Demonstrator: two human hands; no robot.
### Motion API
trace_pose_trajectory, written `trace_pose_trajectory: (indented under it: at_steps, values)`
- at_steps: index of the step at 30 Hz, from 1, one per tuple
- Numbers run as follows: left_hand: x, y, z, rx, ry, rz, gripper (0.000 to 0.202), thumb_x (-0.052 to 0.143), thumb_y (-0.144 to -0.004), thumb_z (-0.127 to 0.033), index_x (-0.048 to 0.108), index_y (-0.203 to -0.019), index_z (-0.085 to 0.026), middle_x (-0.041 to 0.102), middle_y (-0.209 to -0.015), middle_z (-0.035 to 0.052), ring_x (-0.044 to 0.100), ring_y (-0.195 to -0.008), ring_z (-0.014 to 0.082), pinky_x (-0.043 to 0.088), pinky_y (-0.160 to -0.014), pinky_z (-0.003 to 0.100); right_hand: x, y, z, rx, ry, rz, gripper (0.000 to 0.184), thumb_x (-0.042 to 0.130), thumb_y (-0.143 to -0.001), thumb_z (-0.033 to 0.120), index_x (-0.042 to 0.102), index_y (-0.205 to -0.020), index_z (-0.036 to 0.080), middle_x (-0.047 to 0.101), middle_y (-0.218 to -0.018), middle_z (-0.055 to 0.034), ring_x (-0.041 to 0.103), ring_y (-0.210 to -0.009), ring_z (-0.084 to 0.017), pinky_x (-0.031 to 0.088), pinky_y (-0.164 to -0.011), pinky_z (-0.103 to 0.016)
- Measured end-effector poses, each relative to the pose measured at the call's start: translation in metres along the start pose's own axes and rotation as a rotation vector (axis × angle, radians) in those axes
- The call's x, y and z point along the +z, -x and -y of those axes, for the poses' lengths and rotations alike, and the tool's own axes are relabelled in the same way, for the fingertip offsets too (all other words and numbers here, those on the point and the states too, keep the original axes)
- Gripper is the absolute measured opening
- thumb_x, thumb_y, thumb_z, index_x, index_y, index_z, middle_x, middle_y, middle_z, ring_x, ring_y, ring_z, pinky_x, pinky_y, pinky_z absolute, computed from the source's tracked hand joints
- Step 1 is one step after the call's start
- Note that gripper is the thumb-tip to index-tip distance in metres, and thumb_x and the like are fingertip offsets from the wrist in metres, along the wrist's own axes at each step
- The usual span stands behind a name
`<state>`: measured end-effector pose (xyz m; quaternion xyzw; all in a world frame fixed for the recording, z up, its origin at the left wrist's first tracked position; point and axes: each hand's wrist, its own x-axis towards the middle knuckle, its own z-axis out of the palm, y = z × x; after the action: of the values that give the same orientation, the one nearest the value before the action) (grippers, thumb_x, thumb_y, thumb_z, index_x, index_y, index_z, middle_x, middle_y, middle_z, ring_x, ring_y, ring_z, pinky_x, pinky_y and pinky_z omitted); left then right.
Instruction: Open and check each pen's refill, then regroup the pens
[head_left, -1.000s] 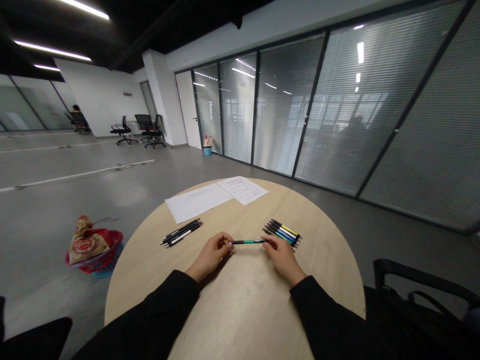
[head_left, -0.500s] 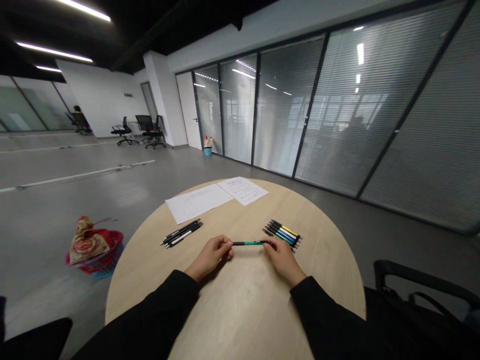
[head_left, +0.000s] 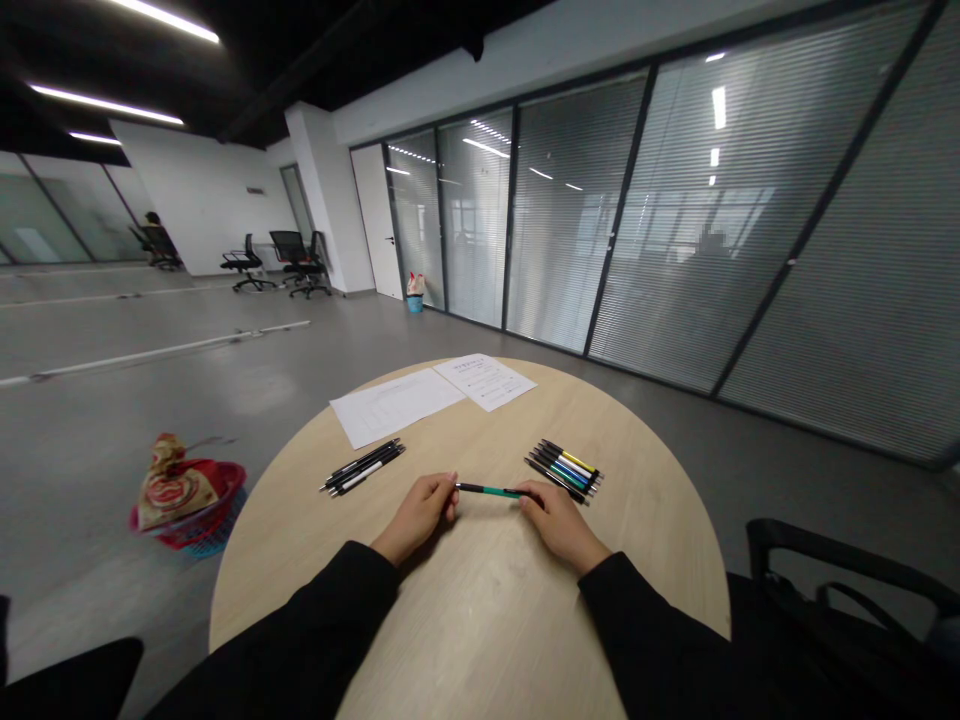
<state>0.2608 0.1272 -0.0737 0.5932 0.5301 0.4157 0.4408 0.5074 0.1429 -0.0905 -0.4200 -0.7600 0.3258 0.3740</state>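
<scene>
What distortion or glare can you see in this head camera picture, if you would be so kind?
In the head view, wide-angle distortion bends the glass partition and stretches the tabletop; ceiling strip lights leave bright reflections on the partition.

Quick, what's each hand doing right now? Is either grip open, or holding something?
Left hand: closed, holding one end of a green-and-black pen.
Right hand: closed, holding the pen's other end.

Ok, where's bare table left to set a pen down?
Bare wood: right of the coloured pens, and between the left hand and right hand toward the near rim. Crowded: centre, where both hold the green pen beside the black pens.
</scene>
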Motion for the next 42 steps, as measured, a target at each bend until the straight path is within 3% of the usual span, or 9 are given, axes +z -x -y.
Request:
trace_pose_trajectory:
  at_steps: [5,7,12,17,19,25,31,42]
  values:
    - [0.001,-0.002,0.002,0.076,0.158,0.009,0.036,0.065,-0.083,-0.05,0.055,-0.096,-0.018,0.055,-0.067,-0.0047,0.048,-0.054,0.009,0.035,-0.05,0.02,-0.001,-0.001,-0.004,0.002,-0.002,-0.046,0.026,0.05,-0.09,0.021,0.073,-0.102,0.018,0.073,-0.096,-0.0064,0.065,-0.092,-0.022,0.047,-0.085,-0.032]
    - [0.0,-0.001,0.001,0.101,0.171,0.026,0.035,0.068,-0.081,-0.045,0.054,-0.1,-0.019,0.055,-0.07,-0.005,0.048,-0.055,0.0085,0.035,-0.051,0.019,0.0,-0.001,-0.005,0.006,-0.003,-0.049,0.024,0.051,-0.09,0.021,0.073,-0.1,0.018,0.073,-0.095,-0.0063,0.065,-0.091,-0.022,0.047,-0.084,-0.032]
    - [-0.001,0.001,-0.004,0.078,0.094,0.035,0.033,0.062,-0.085,-0.049,0.053,-0.083,-0.018,0.055,-0.064,-0.0043,0.044,-0.052,0.0083,0.031,-0.049,0.02,-0.001,-0.001,-0.003,0.018,0.004,-0.051,0.024,0.051,-0.09,0.02,0.073,-0.099,0.018,0.072,-0.093,-0.0057,0.065,-0.091,-0.022,0.046,-0.083,-0.032]
    - [-0.001,0.003,-0.009,0.079,-0.016,0.028,0.048,0.051,-0.091,-0.056,0.047,-0.062,-0.018,0.044,-0.05,-0.0051,0.038,-0.047,0.0083,0.028,-0.048,0.022,0.0,-0.002,-0.003,0.008,-0.008,-0.054,0.024,0.051,-0.089,0.02,0.073,-0.098,0.018,0.072,-0.094,-0.006,0.064,-0.091,-0.022,0.046,-0.084,-0.032]
    - [-0.001,0.003,-0.009,0.072,-0.006,0.018,0.047,0.051,-0.09,-0.056,0.047,-0.063,-0.018,0.044,-0.05,-0.0054,0.037,-0.046,0.0082,0.028,-0.048,0.022,0.0,-0.002,-0.004,0.007,-0.006,-0.05,0.023,0.051,-0.089,0.02,0.073,-0.097,0.018,0.072,-0.094,-0.0059,0.064,-0.09,-0.021,0.046,-0.083,-0.031]
    - [-0.001,0.002,-0.007,0.098,0.13,0.035,0.034,0.068,-0.081,-0.047,0.054,-0.095,-0.019,0.051,-0.064,-0.0062,0.047,-0.054,0.0094,0.035,-0.05,0.02,0.0,-0.002,-0.005,0.018,0.002,-0.035,0.023,0.051,-0.09,0.021,0.072,-0.098,0.018,0.073,-0.093,-0.0054,0.064,-0.089,-0.021,0.045,-0.081,-0.031]
    - [-0.001,0.001,-0.004,0.09,0.102,0.039,0.033,0.064,-0.084,-0.049,0.054,-0.086,-0.018,0.053,-0.067,-0.0044,0.042,-0.053,0.0078,0.032,-0.05,0.019,-0.001,-0.001,-0.001,0.02,-0.013,-0.036,0.024,0.051,-0.089,0.02,0.073,-0.099,0.018,0.072,-0.091,-0.0048,0.063,-0.088,-0.021,0.045,-0.081,-0.03]
    - [0.002,0.001,-0.008,0.027,0.001,-0.027,0.048,0.052,-0.088,-0.059,0.05,-0.065,-0.017,0.047,-0.051,-0.0045,0.038,-0.045,0.0077,0.028,-0.046,0.021,-0.001,0.0,0.0,0.02,-0.018,-0.031,0.022,0.05,-0.089,0.021,0.071,-0.093,0.018,0.069,-0.086,-0.0031,0.061,-0.083,-0.019,0.043,-0.077,-0.029]
